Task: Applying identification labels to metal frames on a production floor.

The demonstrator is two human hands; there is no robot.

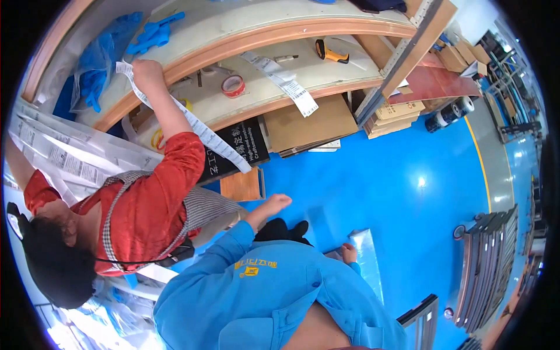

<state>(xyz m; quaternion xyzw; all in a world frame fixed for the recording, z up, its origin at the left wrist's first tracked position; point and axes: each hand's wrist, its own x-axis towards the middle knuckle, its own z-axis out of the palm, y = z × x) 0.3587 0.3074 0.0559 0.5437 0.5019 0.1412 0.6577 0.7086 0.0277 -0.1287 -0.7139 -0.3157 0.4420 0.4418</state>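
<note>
My left hand (pixel 275 206) reaches out in front of my blue shirt, over the blue floor. Its fingers are curled closed, and I see nothing in them. Lower and to the right, my right hand (pixel 349 253) is closed at the edge of a shiny, see-through plastic sheet (pixel 367 265), which hangs beside my body. On my left, a co-worker in a red top and checked apron holds up a long strip of printed labels (pixel 204 131) by its upper end, near the shelf. The lower end dangles not far from my left hand.
A wooden shelf (pixel 303 29) holds blue gloves (pixel 156 34), red tape (pixel 233 86), a yellow-black cutter (pixel 332 52) and another label strip (pixel 286 81). Cardboard sheets (pixel 312 125) and a wooden stool (pixel 241 185) stand below. Stacked frames on a wheeled cart (pixel 487 268) are at right.
</note>
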